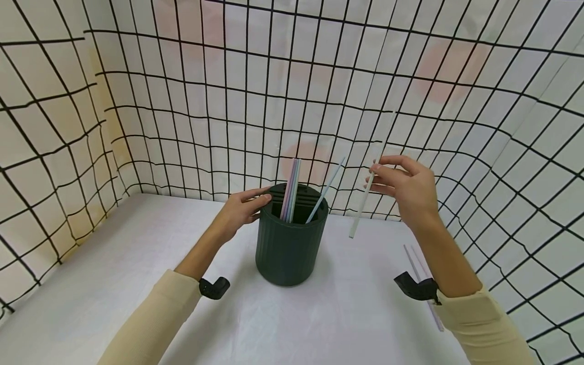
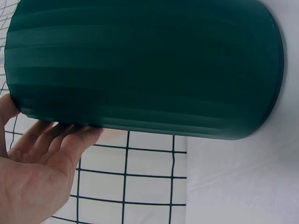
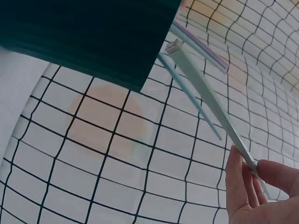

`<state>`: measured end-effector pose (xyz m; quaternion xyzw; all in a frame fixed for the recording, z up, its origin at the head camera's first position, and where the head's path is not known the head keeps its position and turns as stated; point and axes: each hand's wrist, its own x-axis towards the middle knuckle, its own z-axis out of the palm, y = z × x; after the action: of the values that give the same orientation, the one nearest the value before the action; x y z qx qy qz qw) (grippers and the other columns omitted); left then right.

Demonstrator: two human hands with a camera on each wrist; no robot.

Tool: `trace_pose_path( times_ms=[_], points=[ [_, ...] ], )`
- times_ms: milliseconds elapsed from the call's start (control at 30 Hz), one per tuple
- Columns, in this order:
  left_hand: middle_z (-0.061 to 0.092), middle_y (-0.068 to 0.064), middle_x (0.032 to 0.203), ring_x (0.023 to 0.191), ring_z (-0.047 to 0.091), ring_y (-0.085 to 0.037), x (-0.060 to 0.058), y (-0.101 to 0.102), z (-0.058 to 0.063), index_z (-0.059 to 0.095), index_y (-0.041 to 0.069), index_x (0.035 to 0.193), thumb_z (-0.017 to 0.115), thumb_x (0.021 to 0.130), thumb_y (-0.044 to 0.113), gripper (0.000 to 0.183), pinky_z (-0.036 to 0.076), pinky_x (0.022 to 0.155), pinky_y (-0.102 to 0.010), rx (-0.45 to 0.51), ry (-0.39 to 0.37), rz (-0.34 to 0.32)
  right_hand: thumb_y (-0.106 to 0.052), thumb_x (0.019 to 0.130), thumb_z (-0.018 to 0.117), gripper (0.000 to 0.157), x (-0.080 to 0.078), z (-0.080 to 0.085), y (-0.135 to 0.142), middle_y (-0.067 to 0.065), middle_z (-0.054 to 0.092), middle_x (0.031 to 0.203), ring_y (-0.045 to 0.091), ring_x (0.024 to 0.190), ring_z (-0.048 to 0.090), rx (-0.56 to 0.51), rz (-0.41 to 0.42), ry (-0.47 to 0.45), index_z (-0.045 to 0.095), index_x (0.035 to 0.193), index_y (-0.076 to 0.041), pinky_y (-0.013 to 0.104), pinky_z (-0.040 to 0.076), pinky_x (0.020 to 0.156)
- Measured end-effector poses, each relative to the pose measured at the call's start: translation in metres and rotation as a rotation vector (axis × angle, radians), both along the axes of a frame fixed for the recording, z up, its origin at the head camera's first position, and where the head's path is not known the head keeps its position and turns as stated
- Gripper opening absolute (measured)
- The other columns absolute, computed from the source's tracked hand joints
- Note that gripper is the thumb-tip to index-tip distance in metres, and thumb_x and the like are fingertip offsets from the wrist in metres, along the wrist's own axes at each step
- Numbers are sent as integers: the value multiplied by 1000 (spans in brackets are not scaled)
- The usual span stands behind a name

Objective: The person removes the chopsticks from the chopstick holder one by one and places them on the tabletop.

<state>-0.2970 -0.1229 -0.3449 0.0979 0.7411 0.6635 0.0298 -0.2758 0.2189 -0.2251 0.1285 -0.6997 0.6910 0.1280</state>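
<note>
A dark green ribbed utensil holder [image 1: 289,253] stands upright, with a slotted black insert at the back of its opening. My left hand [image 1: 242,210] grips its left side near the rim; in the left wrist view that hand's fingers [image 2: 70,142] touch the holder's wall. Several pastel chopsticks [image 1: 290,192] stand bunched inside, and a light blue chopstick [image 1: 326,190] leans right, apart from them. My right hand [image 1: 408,190] pinches a pale green chopstick [image 1: 362,208] between thumb and fingers, right of the holder. Its lower end hangs in the air, tilted toward the holder.
Two pale purple chopsticks [image 1: 412,261] lie on the white tabletop [image 1: 347,314] at the right, partly hidden beneath my right forearm. A black wire grid [image 1: 246,101] rises behind the table and along both sides. Black wrist mounts [image 1: 214,288] sit on both forearms.
</note>
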Motion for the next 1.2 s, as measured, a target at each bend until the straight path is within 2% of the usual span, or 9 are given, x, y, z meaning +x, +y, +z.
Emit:
trace_pose_path(
  times_ms=[233,333,533,700,867,967,1200],
  points=[
    [58,-11,146,133,58,-24,-1,-2,-1,55,21,148,66,99,39,53,49,111,-43,7,-10,2,-21,89,80,40,1,-13,21,-2,78,93,16,81,75,132,-25,-63,67,118,1,30,64,77],
    [59,-10,145,133,58,-23,-1,-1,-1,56,21,147,66,99,40,53,49,111,-42,5,-12,4,-23,89,80,44,1,-20,37,-4,78,94,14,82,75,163,-33,-89,66,123,1,28,64,77],
    [58,-11,146,134,57,-24,-2,-1,-2,55,21,148,67,98,41,55,48,111,-43,3,-11,-1,-33,91,78,46,0,-39,72,-10,77,98,10,85,75,281,-77,-156,66,127,-8,22,63,77],
    [58,-12,145,134,58,-25,-2,-1,-2,55,20,148,66,99,40,55,48,111,-44,10,-13,0,-27,92,77,44,-3,-53,99,-10,77,97,9,82,75,258,-60,-189,64,127,-3,22,63,75],
    [57,-12,146,134,57,-25,-3,-2,-2,55,20,148,67,99,40,55,48,112,-44,9,-19,4,-31,94,74,44,-11,-70,124,-18,75,94,6,82,75,339,-106,-272,62,128,-5,21,63,75],
    [56,-12,148,135,57,-25,-2,-1,-1,54,20,149,67,99,41,55,48,112,-44,4,-18,0,-28,96,72,41,-17,-84,137,-20,74,93,5,83,75,348,-118,-315,62,128,-5,24,63,76],
    [55,-13,148,135,56,-27,-1,1,0,54,19,149,66,99,40,55,48,112,-45,6,-14,-3,-21,103,62,54,-29,-121,167,-20,72,95,1,87,72,373,-86,-425,47,143,11,29,63,82]
  ],
)
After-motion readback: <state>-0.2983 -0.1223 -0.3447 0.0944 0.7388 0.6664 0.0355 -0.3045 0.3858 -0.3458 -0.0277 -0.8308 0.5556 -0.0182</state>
